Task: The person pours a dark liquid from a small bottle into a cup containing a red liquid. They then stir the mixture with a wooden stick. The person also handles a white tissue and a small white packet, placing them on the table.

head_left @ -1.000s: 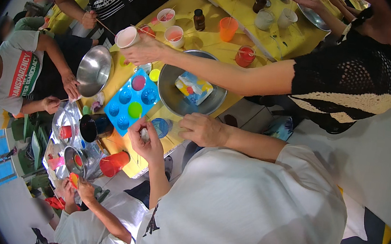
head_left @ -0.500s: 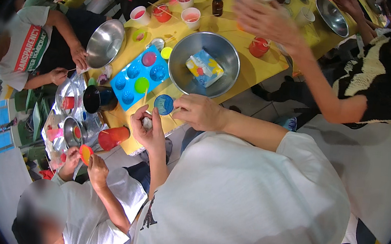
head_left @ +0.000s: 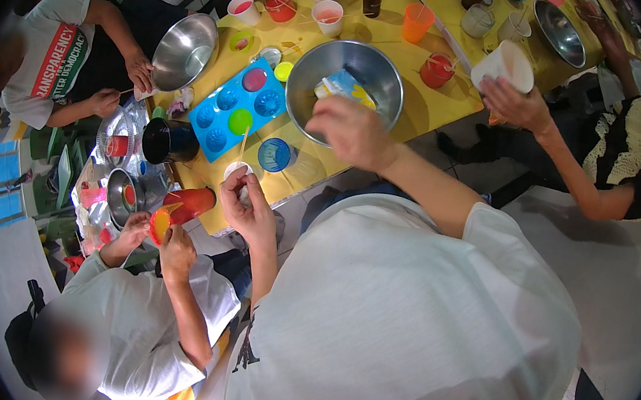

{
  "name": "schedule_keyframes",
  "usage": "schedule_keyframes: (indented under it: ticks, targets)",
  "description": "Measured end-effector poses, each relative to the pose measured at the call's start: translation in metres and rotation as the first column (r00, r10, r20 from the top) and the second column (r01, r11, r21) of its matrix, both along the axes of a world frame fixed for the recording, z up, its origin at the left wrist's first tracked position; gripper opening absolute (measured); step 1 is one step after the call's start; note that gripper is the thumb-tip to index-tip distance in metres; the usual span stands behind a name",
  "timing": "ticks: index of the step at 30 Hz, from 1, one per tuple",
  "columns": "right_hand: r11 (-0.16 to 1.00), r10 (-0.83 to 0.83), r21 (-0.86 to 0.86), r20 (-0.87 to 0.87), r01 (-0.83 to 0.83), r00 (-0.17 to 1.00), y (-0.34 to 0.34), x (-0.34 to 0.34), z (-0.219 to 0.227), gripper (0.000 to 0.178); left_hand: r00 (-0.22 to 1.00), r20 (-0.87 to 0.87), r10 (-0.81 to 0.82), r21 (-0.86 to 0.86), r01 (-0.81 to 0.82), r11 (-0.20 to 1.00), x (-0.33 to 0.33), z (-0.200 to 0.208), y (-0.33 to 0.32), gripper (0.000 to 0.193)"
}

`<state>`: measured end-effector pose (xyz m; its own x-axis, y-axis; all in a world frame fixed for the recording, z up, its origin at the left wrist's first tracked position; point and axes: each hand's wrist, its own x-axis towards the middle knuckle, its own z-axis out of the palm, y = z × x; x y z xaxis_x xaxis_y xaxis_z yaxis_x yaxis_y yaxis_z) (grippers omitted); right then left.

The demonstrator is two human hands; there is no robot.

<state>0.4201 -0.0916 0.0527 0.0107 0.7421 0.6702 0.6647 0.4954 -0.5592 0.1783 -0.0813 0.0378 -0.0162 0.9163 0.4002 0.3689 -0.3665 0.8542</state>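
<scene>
My right hand (head_left: 355, 132) is over the near rim of a large steel bowl (head_left: 304, 58), its fingers curled down and blurred. Inside the bowl lies a soft tissue pack (head_left: 346, 85) in blue, white and yellow wrapping, partly hidden by that hand. My left hand (head_left: 248, 206) is closed at the table's near edge, with a small white wad, like crumpled tissue, between its fingers. Just beyond its fingertips is a white cup (head_left: 238, 168), mostly covered. A clear blue glass (head_left: 274, 154) stands between my hands. The blue silicone mold (head_left: 223, 121) beyond holds pink and green fillings.
Cups of pink and red liquid (head_left: 328, 17), a brown bottle (head_left: 372, 0) and an orange cup (head_left: 417, 23) stand at the far side. A red cup (head_left: 191, 204) and black pot (head_left: 166, 142) are at left. Co-workers surround the table; one at right holds a white container (head_left: 505, 65).
My right hand has left the blue glass and moved up and right over the steel bowl. The glass now stands alone. A co-worker's hand at right has drawn back with the white container.
</scene>
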Motion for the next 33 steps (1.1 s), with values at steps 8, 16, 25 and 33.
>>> schedule_keyframes:
  ticks: [8, 16, 25, 33]
  targets:
    - [0.893, -0.441, 0.060, -0.089, 0.447, 0.893, 0.045, 0.107, 0.051, 0.012, 0.997, -0.063, -0.042, 0.027, 0.043, 0.999, 0.019, -0.005, -0.003, 0.016]
    - [0.885, -0.448, 0.087, -0.104, 0.457, 0.888, 0.009, 0.149, 0.187, 0.014, 0.999, -0.032, -0.034, 0.008, 0.034, 0.999, 0.045, -0.001, -0.009, 0.015]
    - [0.624, -0.716, 0.677, 0.292, 0.392, 0.635, -0.117, 0.209, 0.213, 0.017, 0.932, -0.012, -0.361, -0.013, 0.361, 0.932, 0.164, 0.045, 0.054, 0.026]
    - [0.730, -0.546, 0.548, 0.107, 0.409, 0.831, -0.178, 0.215, 0.178, 0.015, 0.782, -0.278, -0.558, -0.001, 0.580, 0.814, 0.283, 0.027, 0.115, 0.036]
